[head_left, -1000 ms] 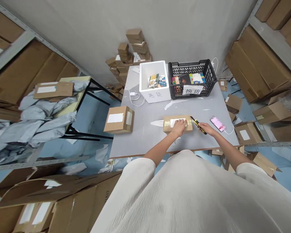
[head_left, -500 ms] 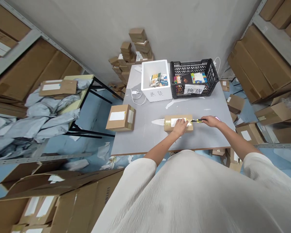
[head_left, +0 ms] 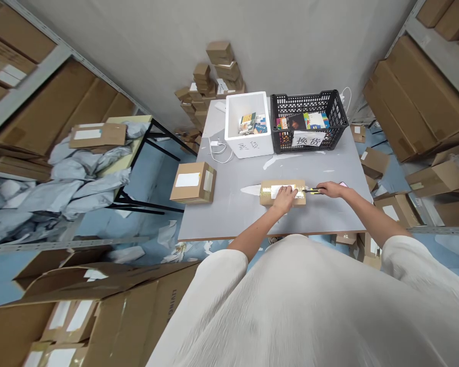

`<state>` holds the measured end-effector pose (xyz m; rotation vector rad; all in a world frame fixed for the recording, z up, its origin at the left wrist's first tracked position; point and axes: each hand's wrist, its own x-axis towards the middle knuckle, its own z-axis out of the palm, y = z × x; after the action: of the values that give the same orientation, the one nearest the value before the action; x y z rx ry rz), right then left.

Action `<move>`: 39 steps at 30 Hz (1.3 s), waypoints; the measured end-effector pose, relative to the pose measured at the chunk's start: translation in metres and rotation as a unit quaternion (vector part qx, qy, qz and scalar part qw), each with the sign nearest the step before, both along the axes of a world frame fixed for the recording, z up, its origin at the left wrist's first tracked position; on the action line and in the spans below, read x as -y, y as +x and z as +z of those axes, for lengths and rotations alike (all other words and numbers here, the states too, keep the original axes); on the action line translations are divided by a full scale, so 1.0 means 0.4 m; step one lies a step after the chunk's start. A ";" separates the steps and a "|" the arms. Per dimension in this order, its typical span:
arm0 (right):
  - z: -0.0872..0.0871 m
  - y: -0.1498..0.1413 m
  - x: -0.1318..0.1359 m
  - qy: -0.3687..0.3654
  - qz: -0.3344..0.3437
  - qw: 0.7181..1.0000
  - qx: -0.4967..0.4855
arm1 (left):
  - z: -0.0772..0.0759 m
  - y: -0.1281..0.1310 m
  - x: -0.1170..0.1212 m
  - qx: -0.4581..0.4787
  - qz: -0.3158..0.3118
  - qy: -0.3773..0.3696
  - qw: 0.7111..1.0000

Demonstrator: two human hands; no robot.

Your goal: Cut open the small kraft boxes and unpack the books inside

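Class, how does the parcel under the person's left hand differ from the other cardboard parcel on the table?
The parcel under the left hand is longer, flatter and more fully taped than the other cardboard parcel, which sits untouched. Both are brown with white labels.

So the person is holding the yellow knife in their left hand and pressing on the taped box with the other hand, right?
Not quite: the head view shows the yellow-and-black utility knife in the right hand, not the left. The left hand is the one pressing on the taped cardboard box.
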<state>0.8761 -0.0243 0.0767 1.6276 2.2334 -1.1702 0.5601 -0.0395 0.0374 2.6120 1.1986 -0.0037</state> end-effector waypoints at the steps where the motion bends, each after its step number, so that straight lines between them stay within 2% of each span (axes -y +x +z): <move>1: -0.004 0.003 0.014 -0.022 -0.009 0.999 -0.023 | 0.006 0.001 -0.002 -0.003 0.002 0.000 1.000; 4: -0.016 0.008 0.067 -0.061 -0.051 0.993 -0.085 | 0.028 0.004 -0.008 -0.010 0.005 -0.005 1.000; 10: -0.017 0.025 0.138 -0.044 -0.235 0.958 -0.157 | 0.068 -0.009 -0.019 0.012 0.024 -0.035 0.999; 13: -0.007 0.023 0.149 -0.020 -0.270 0.945 -0.182 | 0.087 -0.008 -0.033 0.044 0.067 -0.039 0.996; 17: 0.009 0.003 0.166 0.035 -0.253 0.952 -0.167 | 0.101 0.008 -0.055 0.058 0.127 -0.042 0.989; 24: 0.000 -0.026 0.190 0.156 -0.139 0.976 -0.059 | 0.065 0.026 -0.070 0.058 0.114 -0.045 0.991; 28: -0.011 -0.040 0.190 0.180 -0.102 0.978 0.012 | 0.053 0.042 -0.094 0.026 0.077 -0.066 0.995; 32: -0.013 -0.049 0.187 0.197 -0.089 0.976 0.039 | 0.050 0.053 -0.106 0.003 0.026 -0.069 0.997; 39: -0.020 -0.056 0.195 0.189 -0.093 0.977 0.020 | 0.051 0.055 -0.114 -0.011 0.030 -0.066 0.997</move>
<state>0.8536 -0.1025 0.0688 2.0157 2.4329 -0.7668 0.5820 0.0062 0.0578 2.4684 1.2402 -0.0974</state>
